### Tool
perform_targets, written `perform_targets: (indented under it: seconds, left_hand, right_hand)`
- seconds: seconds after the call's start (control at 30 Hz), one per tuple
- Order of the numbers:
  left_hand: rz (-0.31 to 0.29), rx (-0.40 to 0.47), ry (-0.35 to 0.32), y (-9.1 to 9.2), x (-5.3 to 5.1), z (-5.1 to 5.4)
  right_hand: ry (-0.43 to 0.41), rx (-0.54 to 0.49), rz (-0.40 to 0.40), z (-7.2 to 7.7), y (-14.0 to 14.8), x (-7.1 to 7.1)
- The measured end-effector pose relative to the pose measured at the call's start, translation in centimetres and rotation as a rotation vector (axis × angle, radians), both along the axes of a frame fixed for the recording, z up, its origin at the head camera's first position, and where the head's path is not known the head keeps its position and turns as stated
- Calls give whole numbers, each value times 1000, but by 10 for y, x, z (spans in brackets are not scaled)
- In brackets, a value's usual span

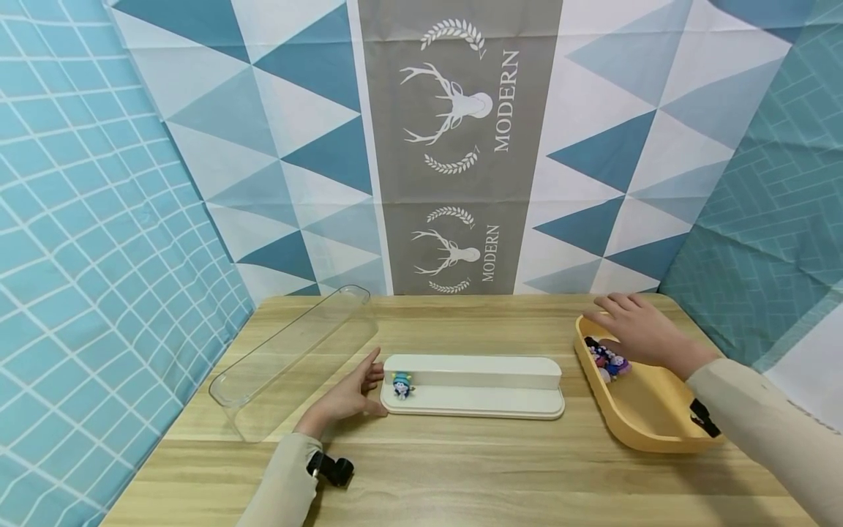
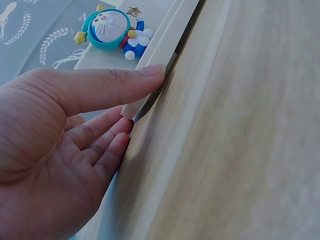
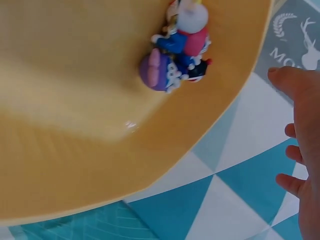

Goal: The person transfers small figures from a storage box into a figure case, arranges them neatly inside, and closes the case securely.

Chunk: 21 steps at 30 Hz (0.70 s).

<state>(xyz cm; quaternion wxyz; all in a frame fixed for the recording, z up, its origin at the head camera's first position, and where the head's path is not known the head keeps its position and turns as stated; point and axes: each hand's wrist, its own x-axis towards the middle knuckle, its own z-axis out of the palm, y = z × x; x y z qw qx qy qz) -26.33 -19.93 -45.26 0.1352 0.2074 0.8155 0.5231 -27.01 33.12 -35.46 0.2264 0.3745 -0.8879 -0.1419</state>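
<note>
Right of base (image 1: 487, 401), R hand (image 1: 640, 331) loose, empty nr figs (image 3: 192, 44); L hand (image 1: 347, 399) spread, touching base. Figs prob. light, stiff: pinch mid-body.

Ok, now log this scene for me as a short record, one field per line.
Surface: light wood-grain table
Centre: long white two-step stand
On stand: blue-and-white figurine in a teal hood, at the lower step's left end
Left side: long clear plastic box
Right side: yellow-orange rounded tray
In tray: cluster of small multicoloured figurines, towards the far left
Left hand: touches the stand's left end
Right hand: over the tray's far end, nothing visible in its grasp
</note>
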Motion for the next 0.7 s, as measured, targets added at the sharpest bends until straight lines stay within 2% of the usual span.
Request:
perform_targets:
  seconds: [0.13, 0.33, 0.47, 0.7]
  left_hand:
    - [2, -3, 1, 0, 0, 0]
    - [4, -9, 6, 0, 0, -1]
    - [4, -11, 8, 1, 0, -1]
    - [-3, -8, 13, 0, 0, 0]
  right_hand:
    - [-28, -12, -20, -6, 7, -2]
    - [-108, 1, -102, -18, 16, -1]
    - [-130, 6, -133, -25, 20, 1]
    - [-189, 8, -223, -29, 24, -1]
